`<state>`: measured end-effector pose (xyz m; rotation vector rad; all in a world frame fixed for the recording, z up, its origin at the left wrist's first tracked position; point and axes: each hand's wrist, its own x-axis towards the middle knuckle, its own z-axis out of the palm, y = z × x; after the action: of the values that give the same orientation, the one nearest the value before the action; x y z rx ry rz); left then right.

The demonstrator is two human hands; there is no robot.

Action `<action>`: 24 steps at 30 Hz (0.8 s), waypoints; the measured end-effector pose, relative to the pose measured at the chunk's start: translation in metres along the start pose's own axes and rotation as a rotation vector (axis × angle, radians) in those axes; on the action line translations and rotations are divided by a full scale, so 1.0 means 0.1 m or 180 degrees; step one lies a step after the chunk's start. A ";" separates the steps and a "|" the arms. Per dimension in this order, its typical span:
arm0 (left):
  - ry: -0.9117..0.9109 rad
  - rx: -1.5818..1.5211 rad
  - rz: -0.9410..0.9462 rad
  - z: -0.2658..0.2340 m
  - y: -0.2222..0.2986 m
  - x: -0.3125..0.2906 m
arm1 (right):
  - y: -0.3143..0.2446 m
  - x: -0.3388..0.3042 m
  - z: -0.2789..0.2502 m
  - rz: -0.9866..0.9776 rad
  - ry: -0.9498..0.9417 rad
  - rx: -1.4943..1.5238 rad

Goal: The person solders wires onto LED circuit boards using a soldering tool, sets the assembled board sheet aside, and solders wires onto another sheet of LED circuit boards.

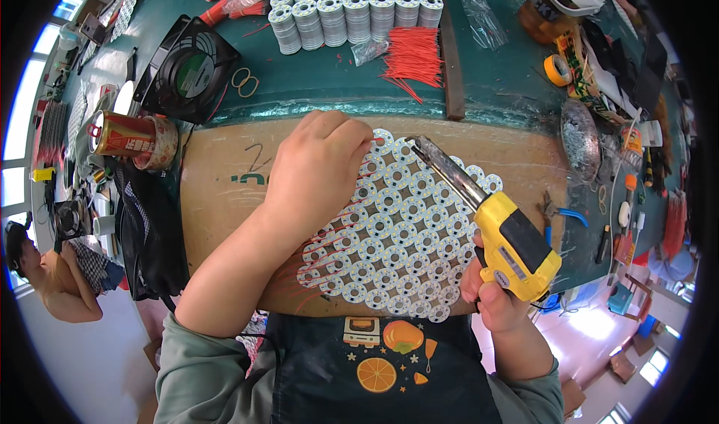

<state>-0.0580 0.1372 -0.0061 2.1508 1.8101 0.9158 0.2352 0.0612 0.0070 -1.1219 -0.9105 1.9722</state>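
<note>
White on Brown: Holding and Support Layout

Green, glossy sheet-covered worktop (494, 87) bears the layout; flat brown board (213, 192) lies across its near side, probably to shield the sheet. White panel of ring-shaped, dotted discs (403, 231) lies flat on the board, likely to keep every face level and within reach; white cylindrical stacks of similar discs (352, 19) stand beyond, apparently set back to leave hand room. Yellow-and-black pistol-shaped tool (517, 237) is held by its handle in the right hand (494, 297), its slim metal barrel slanting to the panel's upper edge; left hand (322, 150) is narrowed at the upper left edge; thin red wires (290, 280) trail from the panel's left side; whether its fingertips grip one cannot be told.
</note>
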 end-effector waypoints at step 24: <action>0.0188 0.0068 0.0494 0.05 -0.06 -0.03 | 0.12 0.28 0.11 -0.0563 -0.0050 -0.0856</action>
<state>-0.0604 0.1374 -0.0143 2.3279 1.7053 1.0078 0.2122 0.0754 -0.0101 -1.1297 -1.2672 1.7536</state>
